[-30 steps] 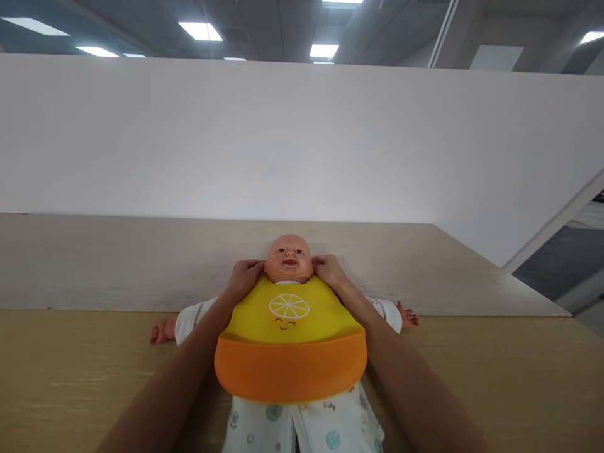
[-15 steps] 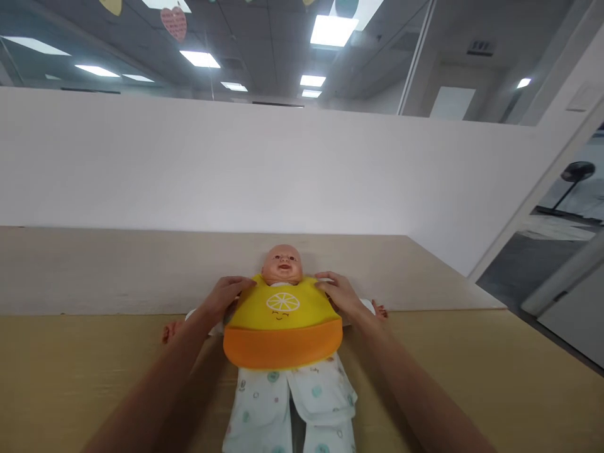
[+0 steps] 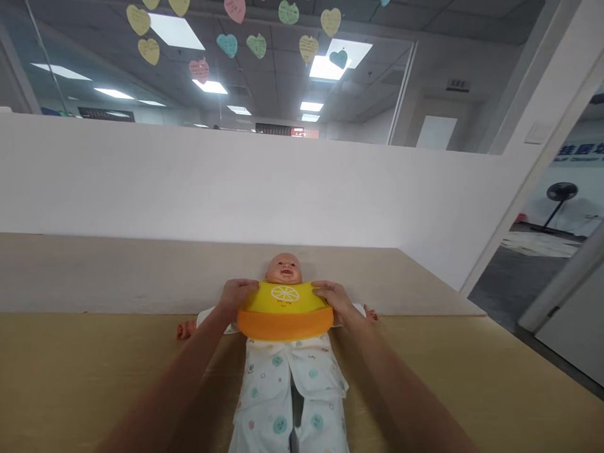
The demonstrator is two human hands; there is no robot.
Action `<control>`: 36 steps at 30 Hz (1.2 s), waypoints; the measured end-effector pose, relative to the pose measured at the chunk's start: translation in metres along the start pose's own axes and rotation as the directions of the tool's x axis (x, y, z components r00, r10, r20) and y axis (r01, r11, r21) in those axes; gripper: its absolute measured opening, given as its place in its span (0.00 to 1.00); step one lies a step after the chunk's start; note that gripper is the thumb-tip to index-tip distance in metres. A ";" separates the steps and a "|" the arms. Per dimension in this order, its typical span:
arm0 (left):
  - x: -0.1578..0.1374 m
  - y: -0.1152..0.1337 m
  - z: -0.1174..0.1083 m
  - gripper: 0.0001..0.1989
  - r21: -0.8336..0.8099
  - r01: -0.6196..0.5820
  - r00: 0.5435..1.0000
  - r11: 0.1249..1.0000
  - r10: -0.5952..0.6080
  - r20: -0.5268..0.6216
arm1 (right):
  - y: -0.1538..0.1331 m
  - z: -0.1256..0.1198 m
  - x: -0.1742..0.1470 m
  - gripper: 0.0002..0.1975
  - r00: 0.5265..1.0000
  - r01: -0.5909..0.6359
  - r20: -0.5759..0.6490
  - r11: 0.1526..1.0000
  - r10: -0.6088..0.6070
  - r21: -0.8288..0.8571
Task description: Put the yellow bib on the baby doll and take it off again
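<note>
Left hand [image 3: 240, 293] and right hand [image 3: 331, 294] have both come down from beside the neck of the bald plastic baby doll [image 3: 284, 270] since a second ago, and the view's tilted up too, so heart-shaped pastel notes [image 3: 228, 45] are showing up top now. Going left to right: first is the doll's little pinkish fist [image 3: 186, 329], poking from a white sleeve over the tan wood-look counter [image 3: 94, 377]. Next, the left hand has its fingers bent onto the upper edge of the yellow bib with an orange pocket [image 3: 285, 322], which lies across the doll's chest, lemon slice and smiley face up. Doll's on its back, white patterned outfit [image 3: 268, 377] showing below the bib. Right hand pretty much mirrors the left on the opposite edge, fingers bent. Honestly can't say if either one's actually pinching, thumbs aren't clear. After that, the doll's other fist [image 3: 370, 313], then way over right, a black round-headed stand [image 3: 561, 192].
</note>
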State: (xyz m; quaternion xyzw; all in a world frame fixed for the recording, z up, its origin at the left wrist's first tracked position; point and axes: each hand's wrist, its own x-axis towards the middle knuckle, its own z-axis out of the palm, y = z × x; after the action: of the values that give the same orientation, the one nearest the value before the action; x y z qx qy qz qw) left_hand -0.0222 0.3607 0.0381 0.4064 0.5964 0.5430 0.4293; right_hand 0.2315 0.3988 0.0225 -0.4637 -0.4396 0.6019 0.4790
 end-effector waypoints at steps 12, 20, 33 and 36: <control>-0.027 -0.031 -0.044 0.18 0.645 -0.526 0.767 0.555 0.637 0.077 | -0.002 -0.039 -0.023 0.17 0.882 0.358 0.123 0.477 -0.454 -0.803; -0.038 -0.071 -0.112 0.16 0.761 -0.617 0.474 -0.198 0.679 0.561 | 0.013 -0.083 -0.060 0.21 0.769 0.442 0.501 -0.235 -0.397 -0.866; -0.039 -0.074 -0.101 0.14 0.797 -0.587 0.419 -0.144 0.788 0.451 | 0.006 -0.088 -0.053 0.24 0.853 0.408 0.349 0.080 -0.387 -0.909; -0.041 -0.072 -0.100 0.13 0.794 -0.597 0.429 -0.116 0.790 0.438 | 0.003 -0.092 -0.050 0.24 0.880 0.407 0.323 0.201 -0.348 -0.891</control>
State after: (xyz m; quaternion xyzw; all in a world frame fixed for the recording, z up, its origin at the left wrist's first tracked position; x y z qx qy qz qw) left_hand -0.1064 0.2865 -0.0263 0.7595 0.5057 0.3048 -0.2730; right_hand 0.3270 0.3572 0.0096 -0.5160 -0.8166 0.1049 0.2363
